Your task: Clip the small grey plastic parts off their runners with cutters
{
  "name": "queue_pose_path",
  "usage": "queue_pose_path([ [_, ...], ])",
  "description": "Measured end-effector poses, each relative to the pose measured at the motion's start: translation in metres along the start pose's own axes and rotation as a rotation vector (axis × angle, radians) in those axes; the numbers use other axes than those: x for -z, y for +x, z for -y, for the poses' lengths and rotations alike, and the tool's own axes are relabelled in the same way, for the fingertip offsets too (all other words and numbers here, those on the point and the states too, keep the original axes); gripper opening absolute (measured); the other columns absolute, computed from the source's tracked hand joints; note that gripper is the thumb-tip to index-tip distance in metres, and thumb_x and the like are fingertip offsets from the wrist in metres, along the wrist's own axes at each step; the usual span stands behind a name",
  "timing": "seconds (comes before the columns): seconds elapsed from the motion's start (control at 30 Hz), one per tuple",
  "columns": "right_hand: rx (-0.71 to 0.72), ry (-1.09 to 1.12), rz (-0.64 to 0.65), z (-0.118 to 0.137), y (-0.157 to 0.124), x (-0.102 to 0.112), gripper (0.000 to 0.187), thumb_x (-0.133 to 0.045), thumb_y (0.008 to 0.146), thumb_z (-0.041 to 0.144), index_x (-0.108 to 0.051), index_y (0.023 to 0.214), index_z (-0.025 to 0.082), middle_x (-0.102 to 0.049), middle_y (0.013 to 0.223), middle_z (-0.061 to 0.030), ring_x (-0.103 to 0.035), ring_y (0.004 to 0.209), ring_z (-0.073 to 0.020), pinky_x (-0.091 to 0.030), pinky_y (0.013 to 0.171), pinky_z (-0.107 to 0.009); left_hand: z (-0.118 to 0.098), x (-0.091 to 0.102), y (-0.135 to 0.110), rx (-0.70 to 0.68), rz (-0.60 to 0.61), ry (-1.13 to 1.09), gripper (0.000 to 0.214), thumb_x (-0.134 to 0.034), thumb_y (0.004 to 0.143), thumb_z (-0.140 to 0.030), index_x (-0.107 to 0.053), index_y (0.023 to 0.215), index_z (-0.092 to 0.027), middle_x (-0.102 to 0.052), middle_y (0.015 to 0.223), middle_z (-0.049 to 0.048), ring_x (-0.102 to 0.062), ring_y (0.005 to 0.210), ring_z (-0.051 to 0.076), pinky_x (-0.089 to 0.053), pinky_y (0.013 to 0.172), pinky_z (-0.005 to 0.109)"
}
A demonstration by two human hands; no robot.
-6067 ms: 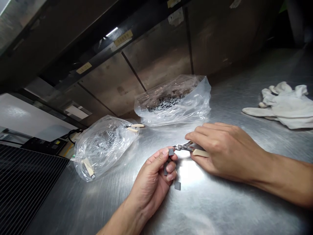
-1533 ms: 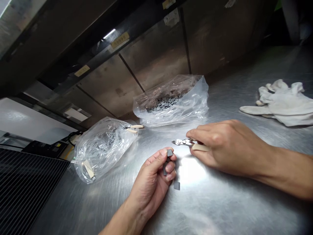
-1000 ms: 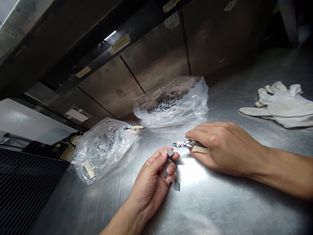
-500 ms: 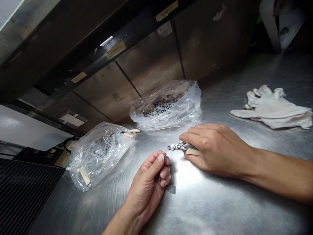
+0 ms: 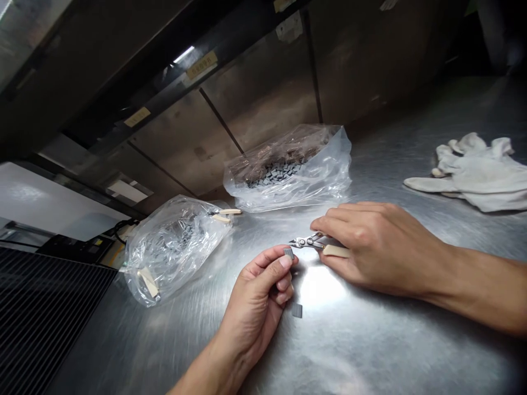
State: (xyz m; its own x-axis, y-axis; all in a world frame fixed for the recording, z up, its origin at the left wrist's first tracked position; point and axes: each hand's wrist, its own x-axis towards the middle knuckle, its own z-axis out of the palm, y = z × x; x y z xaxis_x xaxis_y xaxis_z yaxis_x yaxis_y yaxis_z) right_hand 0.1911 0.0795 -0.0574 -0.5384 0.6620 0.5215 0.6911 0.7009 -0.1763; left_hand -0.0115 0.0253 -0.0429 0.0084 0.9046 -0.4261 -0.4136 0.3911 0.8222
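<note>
The left hand [image 5: 257, 293] pinches a small grey tile [image 5: 289, 252] between thumb and finger; the right hand [image 5: 382, 247] grips cream-handled cutters [image 5: 307, 242] at its 9 o'clock; another tile [image 5: 297, 310] lies on the steel desk [image 5: 370, 340] at the left hand's 4 o'clock

A brushed stainless-steel table [image 5: 370, 351] carries a clear plastic bag [image 5: 288, 189] of small grey rectangular pieces at twelve o'clock, a second clear plastic bag [image 5: 173, 252] at eight o'clock, crumpled white cloth gloves [image 5: 473, 175] at three o'clock, and one loose grey rectangular piece [image 5: 297, 310] at five o'clock.

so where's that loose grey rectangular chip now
In the head view, the grey chip lies on the stainless steel table, just right of the left hand.
</note>
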Motion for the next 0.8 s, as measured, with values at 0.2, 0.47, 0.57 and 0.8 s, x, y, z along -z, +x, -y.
queue_pose_path([
  [0.2,0.099,-0.173,-0.08,0.0041,0.0001,0.006,0.013,-0.057,0.08,0.02,-0.068,0.087,0.018,-0.064,0.078,-0.0046,-0.056,0.072,-0.0237,-0.031,0.069,-0.036,0.0021,-0.0036,-0.0028,-0.043,-0.023,0.005,0.024,-0.087,0.073,-0.017,-0.07,0.089,-0.012,-0.056,0.071,-0.0017,-0.04,0.057,0.005,-0.034,0.048,0.015],
  [0.47,0.155,-0.231,-0.059,0.0088,0.0013,0.0087,0.003,-0.059,0.078,0.02,-0.062,0.079,0.02,-0.059,0.073,-0.0042,-0.053,0.071,-0.0248,-0.03,0.069,-0.037,0.0036,-0.005,-0.0043,-0.046,-0.027,0.052,0.022,-0.085,0.075,-0.019,-0.072,0.091,-0.013,-0.054,0.068,-0.0017,-0.038,0.057,0.006,-0.033,0.049,0.016],
  [0.57,0.155,-0.236,-0.048,0.0085,0.0011,0.0084,0.002,-0.058,0.078,0.02,-0.06,0.078,0.021,-0.058,0.073,-0.0037,-0.054,0.071,-0.0249,-0.029,0.069,-0.037,0.0044,-0.0057,-0.004,-0.054,-0.036,0.069,0.022,-0.085,0.075,-0.02,-0.074,0.092,-0.012,-0.054,0.067,-0.0013,-0.038,0.058,0.006,-0.033,0.05,0.016],
  [0.8,0.141,-0.207,-0.026,0.0077,-0.0018,0.0079,0.005,-0.063,0.077,0.022,-0.058,0.077,0.021,-0.058,0.071,-0.0021,-0.055,0.068,-0.0232,-0.03,0.067,-0.037,0.0051,-0.0065,-0.0046,-0.077,-0.069,0.092,0.024,-0.086,0.073,-0.02,-0.075,0.092,-0.012,-0.053,0.065,-0.0026,-0.038,0.056,0.006,-0.033,0.05,0.016],
])
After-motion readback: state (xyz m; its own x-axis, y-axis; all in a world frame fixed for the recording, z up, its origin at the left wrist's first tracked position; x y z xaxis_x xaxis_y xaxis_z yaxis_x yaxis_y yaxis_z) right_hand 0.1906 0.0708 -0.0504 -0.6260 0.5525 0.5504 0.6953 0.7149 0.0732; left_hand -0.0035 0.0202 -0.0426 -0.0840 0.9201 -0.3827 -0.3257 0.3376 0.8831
